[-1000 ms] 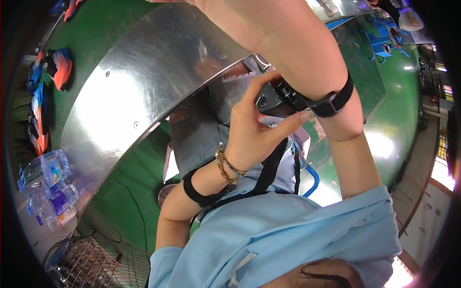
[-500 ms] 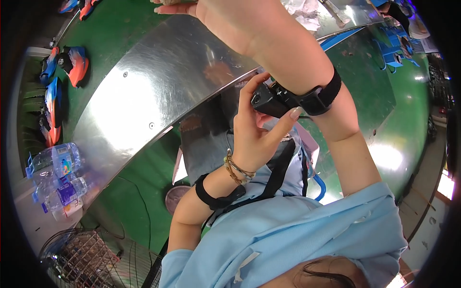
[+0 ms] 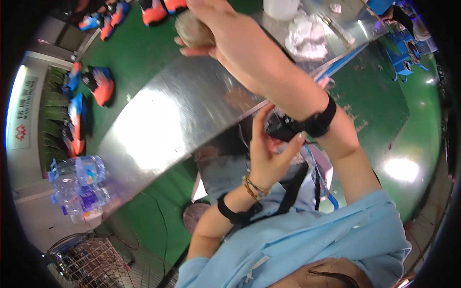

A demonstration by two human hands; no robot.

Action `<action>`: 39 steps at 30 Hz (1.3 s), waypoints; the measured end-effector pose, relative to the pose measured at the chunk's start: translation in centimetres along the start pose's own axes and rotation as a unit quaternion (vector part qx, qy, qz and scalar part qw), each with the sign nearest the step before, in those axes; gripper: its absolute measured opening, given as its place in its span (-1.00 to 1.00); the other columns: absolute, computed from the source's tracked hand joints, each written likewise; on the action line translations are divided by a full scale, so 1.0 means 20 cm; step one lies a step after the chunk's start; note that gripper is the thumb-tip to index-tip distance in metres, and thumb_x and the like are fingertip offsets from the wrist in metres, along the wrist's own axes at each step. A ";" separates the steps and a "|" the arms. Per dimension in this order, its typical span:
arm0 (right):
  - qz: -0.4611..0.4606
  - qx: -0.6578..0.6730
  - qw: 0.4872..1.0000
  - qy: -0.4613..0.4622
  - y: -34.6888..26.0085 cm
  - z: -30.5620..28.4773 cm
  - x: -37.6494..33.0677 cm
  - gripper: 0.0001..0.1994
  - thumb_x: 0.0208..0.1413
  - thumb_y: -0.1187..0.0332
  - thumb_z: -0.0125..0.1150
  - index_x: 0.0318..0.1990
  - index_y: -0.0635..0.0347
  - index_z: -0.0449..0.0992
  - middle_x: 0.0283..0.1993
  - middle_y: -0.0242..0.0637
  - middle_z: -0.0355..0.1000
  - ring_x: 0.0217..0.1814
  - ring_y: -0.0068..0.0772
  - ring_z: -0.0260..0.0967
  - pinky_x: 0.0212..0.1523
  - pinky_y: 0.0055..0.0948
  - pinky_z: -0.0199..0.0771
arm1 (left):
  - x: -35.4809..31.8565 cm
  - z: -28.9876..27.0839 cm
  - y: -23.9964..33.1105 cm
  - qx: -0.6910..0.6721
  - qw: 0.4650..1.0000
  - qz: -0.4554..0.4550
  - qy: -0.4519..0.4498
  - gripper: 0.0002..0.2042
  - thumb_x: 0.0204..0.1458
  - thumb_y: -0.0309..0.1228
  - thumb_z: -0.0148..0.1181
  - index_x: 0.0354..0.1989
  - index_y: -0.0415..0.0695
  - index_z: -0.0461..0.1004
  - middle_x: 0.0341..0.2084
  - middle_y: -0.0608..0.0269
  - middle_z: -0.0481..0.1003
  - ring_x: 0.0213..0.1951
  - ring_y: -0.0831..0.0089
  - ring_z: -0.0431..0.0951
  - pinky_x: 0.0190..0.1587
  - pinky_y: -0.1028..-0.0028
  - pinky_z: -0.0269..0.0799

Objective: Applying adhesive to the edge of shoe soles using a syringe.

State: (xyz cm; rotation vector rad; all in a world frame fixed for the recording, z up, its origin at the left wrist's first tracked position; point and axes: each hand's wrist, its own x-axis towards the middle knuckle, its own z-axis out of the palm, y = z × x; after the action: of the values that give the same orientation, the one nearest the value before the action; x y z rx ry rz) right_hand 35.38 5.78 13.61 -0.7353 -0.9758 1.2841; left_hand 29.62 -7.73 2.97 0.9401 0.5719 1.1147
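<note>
- Nearest, below the shiny steel table (image 3: 158, 129): pale blue sleeves and a black strap across the chest.
- Left hand (image 3: 269, 158), with thin gold bracelets and a black wristband, raised just off the near edge of the table; fingers curled onto the small black device (image 3: 281, 127) strapped to the right wrist, grip pinching its side.
- Black device sitting on the right forearm, over the near edge of the table.
- Right hand (image 3: 225, 33) stretched out over the far part of the table, grip clenched around a rounded brownish lump (image 3: 192, 31); what that lump is made of cannot be told.
- Crumpled white cloth (image 3: 307, 38) lying on the table, right of the right hand.
- Left of the table, on the green floor: clear plastic water bottles (image 3: 77, 185) in a bundle, a wire basket (image 3: 86, 259) below them.
- Farther left of the table: orange and blue ride-on cars (image 3: 98, 84) in a row.
</note>
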 end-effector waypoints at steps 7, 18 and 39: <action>-0.043 0.090 0.995 0.004 -0.01 -0.14 -0.03 -0.57 0.23 0.18 -0.11 0.20 0.12 0.11 -0.03 -0.27 0.26 -0.03 -0.39 0.31 -0.06 -0.43 0.36 | 0.07 -0.11 0.06 0.032 0.979 -0.167 -0.113 -0.21 -0.04 -0.69 0.13 0.31 -0.11 -0.21 0.12 0.14 0.21 0.06 0.42 0.34 0.13 0.43 0.27; -0.230 -0.095 0.945 0.211 -0.07 -0.89 -0.25 -0.39 0.12 -0.07 -0.10 0.18 0.19 0.10 -0.08 -0.15 0.24 -0.21 -0.34 0.25 -0.18 -0.35 0.29 | 1.20 -1.20 0.61 0.170 0.980 -0.060 0.090 -0.59 0.06 -0.45 0.02 0.08 -0.28 0.15 -0.09 -0.09 0.43 -0.10 0.21 0.49 0.00 0.35 0.42; -0.182 -0.180 0.926 0.278 0.08 -0.98 -0.51 -0.47 0.15 0.02 -0.09 0.08 0.29 0.14 -0.09 -0.03 0.29 -0.20 -0.29 0.37 -0.24 -0.40 0.39 | 1.86 -1.38 0.55 0.100 0.968 -0.091 0.213 -0.52 0.11 -0.20 0.08 0.15 -0.15 0.22 0.06 0.16 0.33 0.03 0.21 0.39 0.10 0.43 0.39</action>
State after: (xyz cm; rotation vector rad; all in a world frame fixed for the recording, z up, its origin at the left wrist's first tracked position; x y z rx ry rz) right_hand 52.31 -2.56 1.94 -1.0716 -0.8278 0.5219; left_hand 15.82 37.72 0.54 0.8009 1.1191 1.1100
